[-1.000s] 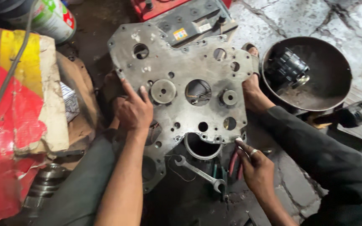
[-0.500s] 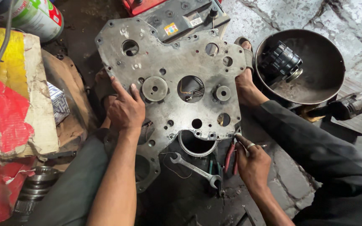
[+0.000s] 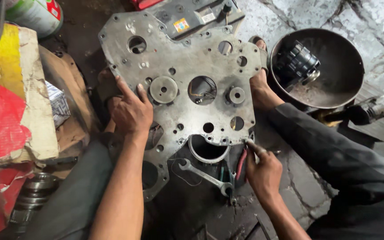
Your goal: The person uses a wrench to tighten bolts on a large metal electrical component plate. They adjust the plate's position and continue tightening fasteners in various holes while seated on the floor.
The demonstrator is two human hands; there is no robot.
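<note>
Left hand: flat, open, steadying grey metal plate. Right hand: fingertips pinching the plate's lower edge; spanner just beside.

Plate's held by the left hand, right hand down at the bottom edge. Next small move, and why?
Probably steady the metal plate with the left hand while the right hand works its lower edge: its fingertips touch there, and the wrench lies unused below.
</note>
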